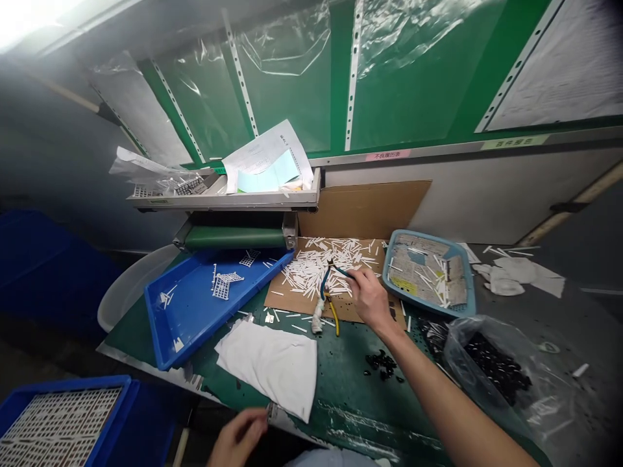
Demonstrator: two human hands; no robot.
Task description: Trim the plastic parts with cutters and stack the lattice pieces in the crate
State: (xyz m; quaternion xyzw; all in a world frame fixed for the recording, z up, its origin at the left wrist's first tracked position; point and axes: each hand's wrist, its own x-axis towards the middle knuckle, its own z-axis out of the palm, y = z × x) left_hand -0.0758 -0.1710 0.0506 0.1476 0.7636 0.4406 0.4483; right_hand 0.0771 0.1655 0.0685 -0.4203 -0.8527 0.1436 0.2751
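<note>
One handle of teal pliers (324,282) pinched by right hand (373,299), over cardboard (280,302) strewn with white sticks (307,269); left hand (239,436) near white cloth (272,366), its grip: cannot tell. Step seems taking up or laying down pliers; next move calls for clearance from yellow handle (333,315).

right hand (374,301) — fingers (357,277) on blue-handled cutters (323,285) by white sticks (302,269); left hand (238,438) — near white cloth (272,366)

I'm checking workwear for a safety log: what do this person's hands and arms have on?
The right hand wears no glove, and its forearm shows no sleeve or watch. The left hand is ungloved too; its forearm is out of frame.
</note>
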